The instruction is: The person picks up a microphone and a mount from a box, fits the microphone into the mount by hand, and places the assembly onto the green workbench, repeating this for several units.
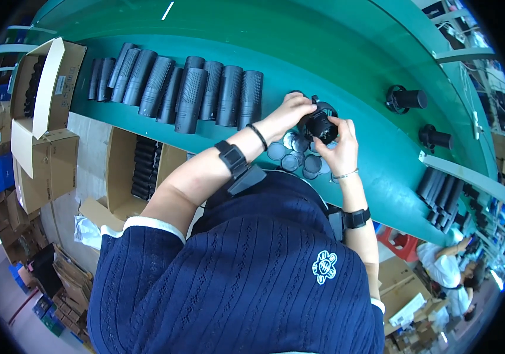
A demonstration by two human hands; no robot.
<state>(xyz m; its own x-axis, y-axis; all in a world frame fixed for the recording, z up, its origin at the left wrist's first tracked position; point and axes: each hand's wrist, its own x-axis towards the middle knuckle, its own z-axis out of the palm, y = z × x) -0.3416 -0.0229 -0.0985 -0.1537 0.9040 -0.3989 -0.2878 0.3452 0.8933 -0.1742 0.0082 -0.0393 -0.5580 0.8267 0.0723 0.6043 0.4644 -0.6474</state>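
Observation:
Both of my hands hold a black cylindrical part with a round ribbed end over the green bench. My left hand grips its far left side, and my right hand closes on its near right side. Just below the part, several round grey discs lie in a cluster on the bench. A row of black perforated cylinders lies side by side to the left of my hands.
Two assembled black units stand on the bench to the right. More black tubes lie at the right edge. An open cardboard box of black tubes sits below the bench, other boxes at left. Another person sits at lower right.

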